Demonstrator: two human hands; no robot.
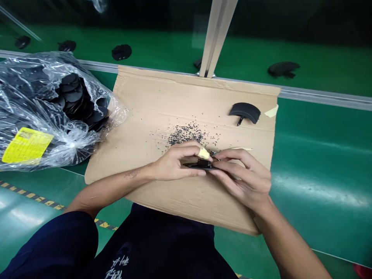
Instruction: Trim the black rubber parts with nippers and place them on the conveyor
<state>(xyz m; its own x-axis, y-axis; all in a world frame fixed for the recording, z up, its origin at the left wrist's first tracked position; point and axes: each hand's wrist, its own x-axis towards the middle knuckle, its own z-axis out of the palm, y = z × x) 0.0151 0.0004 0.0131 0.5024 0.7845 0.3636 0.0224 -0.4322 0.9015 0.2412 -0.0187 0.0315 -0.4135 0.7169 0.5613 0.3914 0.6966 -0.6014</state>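
Head view: left hand (171,163) and right hand (250,176) pinch a black part (200,165), unfinished, I judge; bagged discs (71,94) lie left.

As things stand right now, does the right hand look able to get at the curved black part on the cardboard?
Probably yes: the curved black part lies beyond the right hand on the cardboard, with no barrier showing between, though it is busy at the held black piece.
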